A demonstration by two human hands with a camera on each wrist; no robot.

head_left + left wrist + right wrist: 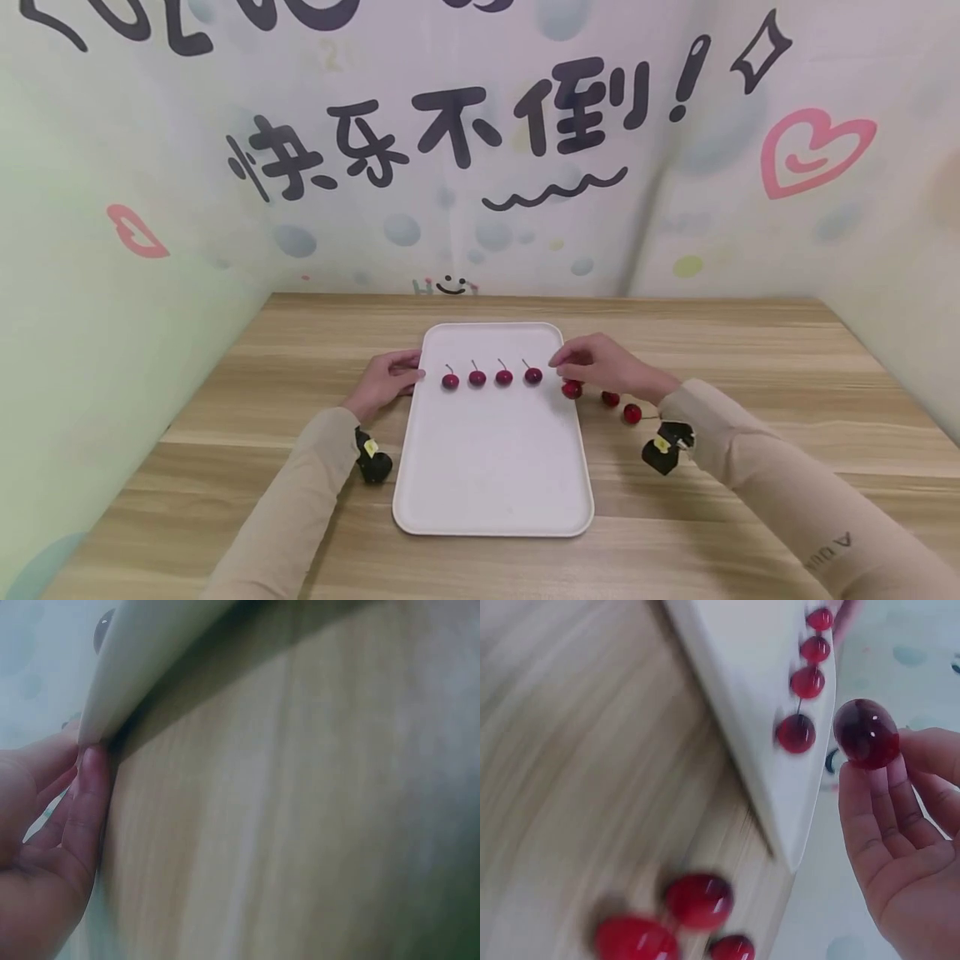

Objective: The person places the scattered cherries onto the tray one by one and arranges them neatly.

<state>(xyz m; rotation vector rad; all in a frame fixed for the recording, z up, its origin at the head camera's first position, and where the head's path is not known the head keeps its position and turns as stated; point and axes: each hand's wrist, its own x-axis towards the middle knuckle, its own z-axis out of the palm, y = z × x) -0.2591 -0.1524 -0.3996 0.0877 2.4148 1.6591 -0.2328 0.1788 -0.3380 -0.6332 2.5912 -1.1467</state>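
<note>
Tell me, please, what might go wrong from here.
The held cherry, pinched in the fingers of the right hand, could slip away. Lowered carelessly, it might bump the rightmost cherry on the white tray. With the left hand holding the tray's edge, a tug could send the four lined-up cherries rolling.

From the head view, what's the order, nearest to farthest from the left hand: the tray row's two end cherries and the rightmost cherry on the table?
1. Leftmost row cherry, on the tray near the left hand.
2. Rightmost row cherry, toward the tray's right edge.
3. Rightmost table cherry, beyond that edge.
</note>
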